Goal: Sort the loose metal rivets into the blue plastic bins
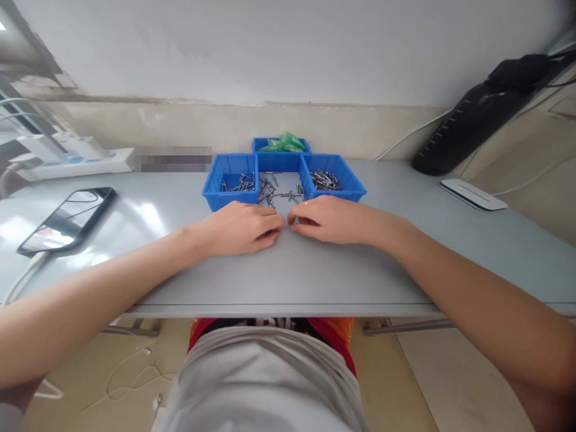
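Observation:
My left hand [247,228] rests on the grey table just in front of the left blue bin [231,163], its fingers curled together. Facing it, my right hand [335,219] lies before the right blue bin [335,165], thumb and forefinger drawn close. Whatever either hand's fingertips hold is too small or hidden to see. Loose metal pieces like blind rivets [290,195] are scattered between the bins, just beyond my fingertips. More rivets lie inside the left bin, and a denser pile [324,180] fills part of the right one.
Behind, a third blue bin [281,161] holds green plastic packets [288,143]. A phone [67,219] with a cable and a power strip [85,165] lie at left. On the right are a black bottle [472,120] and a flat white device [473,195]. The wall borders the table's back.

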A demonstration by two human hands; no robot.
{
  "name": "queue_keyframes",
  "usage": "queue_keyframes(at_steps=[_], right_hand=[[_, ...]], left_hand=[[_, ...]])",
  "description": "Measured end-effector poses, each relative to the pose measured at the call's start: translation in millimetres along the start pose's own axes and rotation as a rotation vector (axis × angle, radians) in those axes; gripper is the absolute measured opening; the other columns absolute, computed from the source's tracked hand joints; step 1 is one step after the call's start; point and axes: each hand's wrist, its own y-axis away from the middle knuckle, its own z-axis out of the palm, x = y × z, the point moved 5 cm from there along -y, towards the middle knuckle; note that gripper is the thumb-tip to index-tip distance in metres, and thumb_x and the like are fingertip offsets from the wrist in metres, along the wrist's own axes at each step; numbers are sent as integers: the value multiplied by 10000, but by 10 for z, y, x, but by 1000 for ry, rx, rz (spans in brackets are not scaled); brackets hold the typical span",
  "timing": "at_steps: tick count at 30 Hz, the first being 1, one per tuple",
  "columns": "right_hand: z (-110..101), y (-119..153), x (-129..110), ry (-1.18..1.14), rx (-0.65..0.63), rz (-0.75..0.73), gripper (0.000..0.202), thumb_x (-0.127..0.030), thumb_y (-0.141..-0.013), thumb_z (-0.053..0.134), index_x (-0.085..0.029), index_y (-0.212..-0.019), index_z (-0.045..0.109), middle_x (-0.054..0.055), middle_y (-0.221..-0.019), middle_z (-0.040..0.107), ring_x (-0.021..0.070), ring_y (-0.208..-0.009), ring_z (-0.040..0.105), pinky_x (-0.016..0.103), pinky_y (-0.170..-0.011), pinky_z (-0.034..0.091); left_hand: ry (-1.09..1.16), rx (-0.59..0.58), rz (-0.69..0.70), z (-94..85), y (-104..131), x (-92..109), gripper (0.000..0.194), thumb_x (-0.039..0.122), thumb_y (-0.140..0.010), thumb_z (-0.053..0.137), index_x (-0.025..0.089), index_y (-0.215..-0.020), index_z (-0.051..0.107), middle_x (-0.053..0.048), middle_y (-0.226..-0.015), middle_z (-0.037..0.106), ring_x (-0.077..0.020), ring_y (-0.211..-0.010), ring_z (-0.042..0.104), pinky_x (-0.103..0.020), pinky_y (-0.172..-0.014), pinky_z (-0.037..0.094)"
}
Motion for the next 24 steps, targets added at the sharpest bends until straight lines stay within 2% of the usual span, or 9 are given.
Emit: queue_keyframes(at_steps=[24], right_hand=[[-4, 1, -1, -7, 6, -10, 193, -296, -895, 410, -199, -856, 572, 32, -795, 613, 147, -706, 535, 258, -593, 319]], left_hand=[[-2, -11, -5, -11, -3, 5, 207, 269, -917, 407, 194, -930, 600, -13, -841, 632, -122, -724, 587, -220, -592, 376]])
